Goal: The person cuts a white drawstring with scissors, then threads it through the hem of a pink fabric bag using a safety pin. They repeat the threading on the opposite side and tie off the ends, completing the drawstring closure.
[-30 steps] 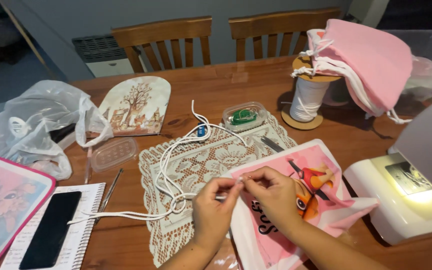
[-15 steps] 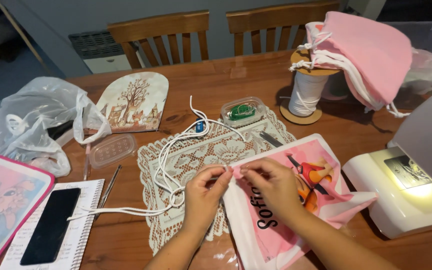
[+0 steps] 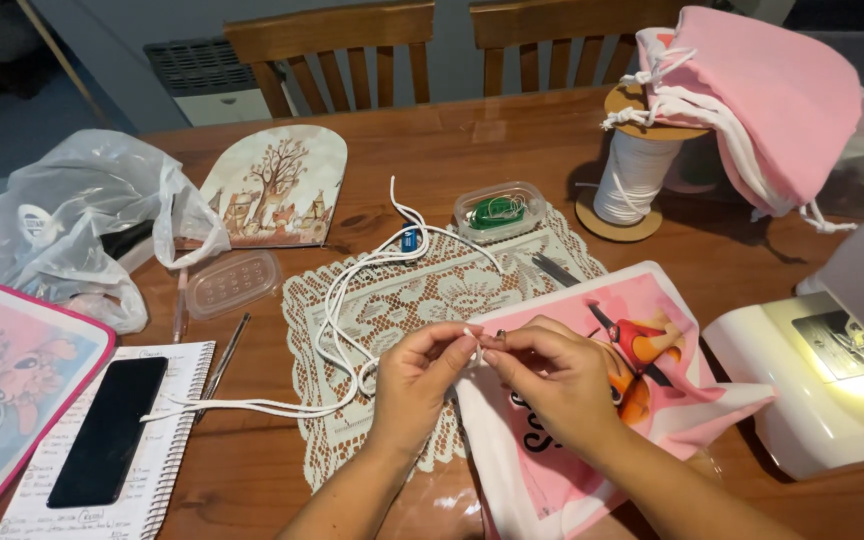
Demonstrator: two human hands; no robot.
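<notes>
Two hands work at the table's (image 3: 512, 150) near edge: the left hand (image 3: 420, 375) and right hand (image 3: 552, 375) both pinch the white cord (image 3: 352, 300) at the pink printed bag's (image 3: 652, 390) edge. One lace mat (image 3: 402, 300), one cord spool (image 3: 632, 175), two wooden chairs (image 3: 332, 45), one phone (image 3: 107, 430).

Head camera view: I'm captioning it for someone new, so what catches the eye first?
Both hands, left hand and right hand, meet at the front, pinching a white cord at the edge of a pink printed bag. The cord loops over a lace mat. At the right, a white sewing machine glows.
</notes>
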